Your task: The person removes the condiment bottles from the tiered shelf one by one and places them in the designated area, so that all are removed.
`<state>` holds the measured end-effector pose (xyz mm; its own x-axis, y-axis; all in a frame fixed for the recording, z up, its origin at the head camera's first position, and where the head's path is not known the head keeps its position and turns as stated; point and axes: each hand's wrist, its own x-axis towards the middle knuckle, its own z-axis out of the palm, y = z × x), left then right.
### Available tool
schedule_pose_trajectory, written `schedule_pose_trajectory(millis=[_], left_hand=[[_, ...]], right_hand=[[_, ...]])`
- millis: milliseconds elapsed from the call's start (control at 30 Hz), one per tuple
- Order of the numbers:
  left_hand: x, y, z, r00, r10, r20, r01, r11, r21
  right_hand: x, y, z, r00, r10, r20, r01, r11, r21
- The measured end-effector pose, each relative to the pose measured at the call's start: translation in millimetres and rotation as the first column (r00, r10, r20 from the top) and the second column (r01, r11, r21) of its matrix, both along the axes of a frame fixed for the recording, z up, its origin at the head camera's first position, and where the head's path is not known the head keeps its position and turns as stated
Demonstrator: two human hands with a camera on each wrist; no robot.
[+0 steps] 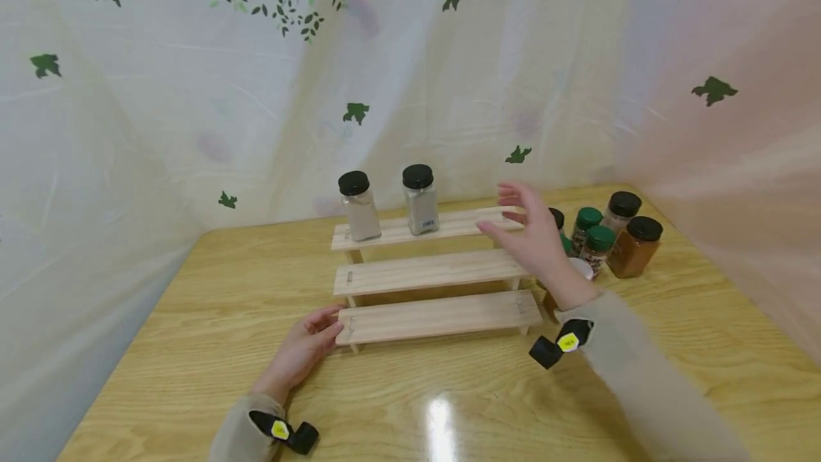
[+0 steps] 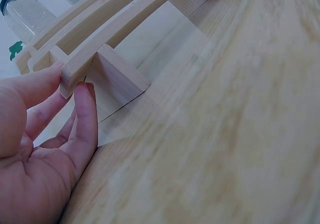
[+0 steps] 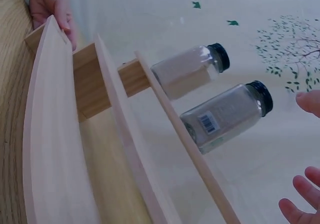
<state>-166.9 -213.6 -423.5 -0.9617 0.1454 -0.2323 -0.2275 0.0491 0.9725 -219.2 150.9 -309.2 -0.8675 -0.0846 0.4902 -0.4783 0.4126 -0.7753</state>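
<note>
A three-step wooden spice rack [image 1: 442, 317] stands on the table. My left hand [image 1: 300, 350] pinches the left end of its lowest step; in the left wrist view the thumb [image 2: 42, 86] lies on top and a fingertip touches underneath. Two clear jars with black lids stand upright on the top step: one jar [image 1: 362, 216] at the left end, the other jar [image 1: 421, 209] near the middle, with a barcode label [image 3: 208, 122]. My right hand [image 1: 535, 237], fingers apart and holding nothing, hovers by the top step's right end.
Right of the rack several spice jars cluster, among them a black-lidded jar of orange-brown spice [image 1: 631, 252] and a green-capped jar [image 1: 598, 244]. My right forearm partly hides some. A pale curtain [image 1: 269, 127] with leaf prints hangs behind the wooden table [image 1: 212, 319].
</note>
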Motion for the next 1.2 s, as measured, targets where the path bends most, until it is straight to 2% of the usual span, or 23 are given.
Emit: schedule_pose_trajectory(millis=[200, 533, 867, 1200], left_hand=[[0.0, -1, 0.2, 1.000, -0.011, -0.003, 0.011, 1.000, 0.013], [1.5, -3, -1.0, 1.000, -0.023, -0.016, 0.023, 0.999, 0.043], [3.9, -2, -2.8, 0.998, -0.033, -0.059, 0.038, 0.996, 0.080], [3.0, -1, -3.6, 0.999, -0.005, -0.048, 0.009, 0.997, 0.081]], right_hand=[[-16.1, -20, 1.2, 0.991, 0.093, 0.101, -0.104, 0.988, 0.114], [-33.1, -44, 6.8, 0.984, 0.090, 0.153, -0.102, 0.992, 0.072], [-43.8, -70, 4.6, 0.994, 0.074, 0.081, -0.087, 0.982, 0.168], [-47.3, -75, 0.7, 0.994, 0.092, 0.054, -0.099, 0.982, 0.160]])
